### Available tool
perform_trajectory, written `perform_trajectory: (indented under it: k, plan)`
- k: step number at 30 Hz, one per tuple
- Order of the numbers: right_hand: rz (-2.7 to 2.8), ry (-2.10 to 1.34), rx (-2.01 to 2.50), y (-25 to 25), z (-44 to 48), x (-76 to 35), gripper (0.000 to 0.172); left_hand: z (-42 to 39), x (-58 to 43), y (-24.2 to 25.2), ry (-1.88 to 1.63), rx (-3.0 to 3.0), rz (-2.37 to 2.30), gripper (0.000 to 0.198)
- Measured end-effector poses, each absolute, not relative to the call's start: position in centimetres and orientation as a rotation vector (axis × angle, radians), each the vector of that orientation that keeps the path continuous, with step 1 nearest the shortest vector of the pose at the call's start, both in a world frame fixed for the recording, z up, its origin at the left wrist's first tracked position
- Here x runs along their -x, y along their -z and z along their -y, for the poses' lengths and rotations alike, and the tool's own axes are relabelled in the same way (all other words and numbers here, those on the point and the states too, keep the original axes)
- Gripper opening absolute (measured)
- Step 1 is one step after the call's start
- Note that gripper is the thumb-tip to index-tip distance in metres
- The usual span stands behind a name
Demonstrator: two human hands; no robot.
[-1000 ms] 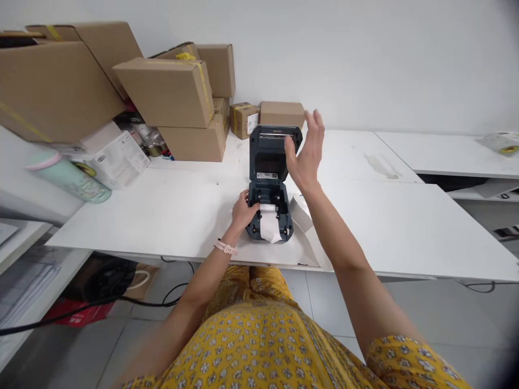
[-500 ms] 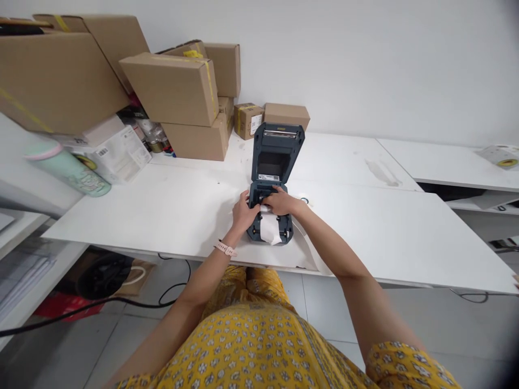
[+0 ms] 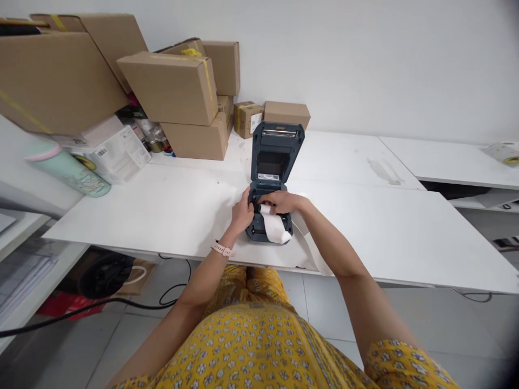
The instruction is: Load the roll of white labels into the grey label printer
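A dark blue-grey label printer [image 3: 255, 236] stands on the white table with its lid [image 3: 277, 140] tipped up and back. In its bay is a small white paper roll [image 3: 265, 209], and a loose strip of paper [image 3: 276, 229] hangs from it over the front right edge. My right hand [image 3: 284, 201] reaches in from the right, its fingers closed on the roll. At the left wall of the printer, my left hand [image 3: 242, 214] grips the side with the thumb inside. Fingertips of both hands are partly hidden in the bay.
Cardboard boxes [image 3: 194, 140] are stacked at the back left, with a mint-green bottle [image 3: 67, 168] near them. Two smaller boxes [image 3: 286, 112] stand behind the printer. A pale paper strip [image 3: 314, 249] lies right of it, near the table's front edge. A black cable [image 3: 133, 303] runs below.
My right hand has the roll lifted and turned a little, and the loose paper strip has swung to the right. My left hand has shifted slightly outward along the printer's left side.
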State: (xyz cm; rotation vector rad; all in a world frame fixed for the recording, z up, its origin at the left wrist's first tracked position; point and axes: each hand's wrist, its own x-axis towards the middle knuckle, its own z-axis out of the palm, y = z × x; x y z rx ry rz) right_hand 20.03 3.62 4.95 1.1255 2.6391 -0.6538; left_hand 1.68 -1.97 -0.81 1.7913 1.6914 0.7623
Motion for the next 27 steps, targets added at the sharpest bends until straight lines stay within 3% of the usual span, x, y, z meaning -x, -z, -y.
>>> perform_trajectory:
  k: [7, 9, 11, 15, 24, 27]
  plan:
    - [-3.112, 1.761, -0.995, -7.5, 2.1, -32.1, 0.047, 2.1, -1.9, 0.9, -0.816, -1.762, -1.725, 0.064]
    - [-3.235, 1.936, -1.130, -6.7, 5.1, -36.1, 0.040, 2.1, -2.0, 1.1, -0.842, -1.748, -1.726, 0.062]
    - [-3.203, 2.080, -1.552, -5.0, 7.8, -39.2, 0.036, 2.1, -2.1, 1.3, -0.854, -1.743, -1.739, 0.061]
    - [-2.671, 2.172, -2.254, -0.6, 9.8, -41.7, 0.041, 2.0, -2.2, 1.5, -0.859, -1.753, -1.758, 0.058]
    - [-2.468, 2.044, -2.263, 5.7, 4.4, -37.0, 0.038, 2.0, -2.0, 1.6, -0.911, -1.697, -1.696, 0.053]
    - [-2.461, 2.041, -2.258, 6.2, 4.0, -36.8, 0.045, 1.7, -1.9, 2.3, -0.949, -1.701, -1.664, 0.053]
